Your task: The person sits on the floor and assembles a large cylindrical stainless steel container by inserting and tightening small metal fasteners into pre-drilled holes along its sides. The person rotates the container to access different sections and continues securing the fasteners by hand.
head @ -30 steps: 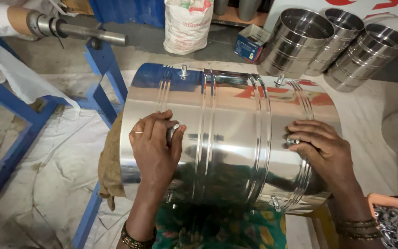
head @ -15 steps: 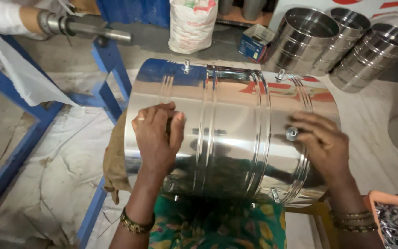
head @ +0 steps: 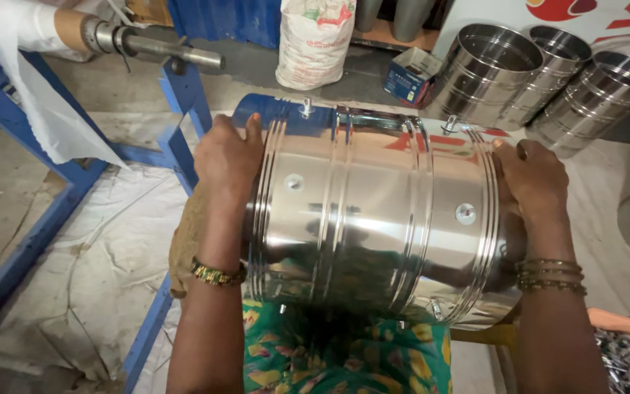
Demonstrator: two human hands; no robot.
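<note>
Large polished steel drum with ribbed bands lies on its side across the lap. Left hand and right hand clasp opposite ends, fingers curled over the rims. Round rivets look already set in the wall; further fastening, if any, is not underway.

Both arms out, L hand & R hand palms inward, fingers curled in grip.

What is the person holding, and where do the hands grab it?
A big shiny steel drum, lying on its side. The left hand grips its left end and the right hand grips its right end, fingers over the rims.
</note>
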